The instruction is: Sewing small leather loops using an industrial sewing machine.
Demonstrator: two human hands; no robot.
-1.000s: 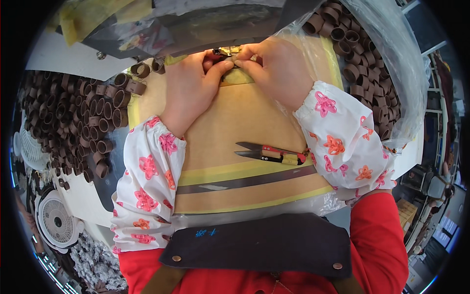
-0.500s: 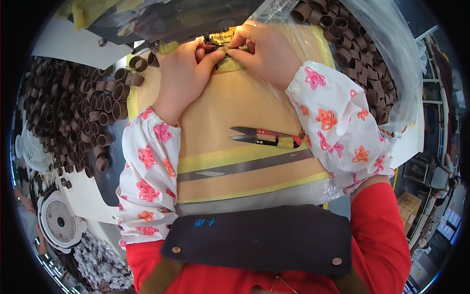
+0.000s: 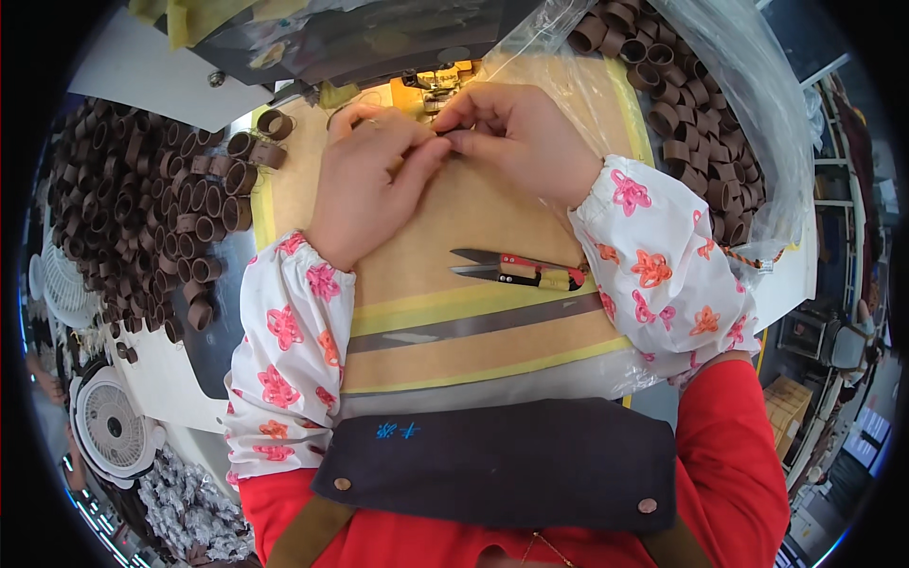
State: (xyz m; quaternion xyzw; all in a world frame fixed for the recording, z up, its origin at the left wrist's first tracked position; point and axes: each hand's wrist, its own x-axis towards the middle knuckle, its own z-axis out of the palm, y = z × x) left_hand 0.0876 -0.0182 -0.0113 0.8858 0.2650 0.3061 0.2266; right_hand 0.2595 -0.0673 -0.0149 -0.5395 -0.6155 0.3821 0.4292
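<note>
My left hand [image 3: 369, 185] and my right hand [image 3: 521, 142] meet fingertip to fingertip at the far edge of a tan work board [image 3: 445, 331]. Together they pinch a small dark brown strip [image 3: 447, 133]; most of it is hidden by my fingers. The strip sits just in front of the sewing machine's needle area [image 3: 437, 80]. A pair of red-handled thread snips [image 3: 516, 270] lies on the board near my right wrist, untouched. Both forearms wear white floral sleeve covers.
A heap of brown fabric loops [image 3: 123, 208] covers the table at the left. More loops [image 3: 701, 133] lie in a clear plastic bag at the right. The dark sewing machine body [image 3: 360, 38] spans the top. A small white fan [image 3: 114, 426] stands at the lower left.
My hands have stayed together on the strip and drawn back slightly from the machine toward me. The snips have not moved.
</note>
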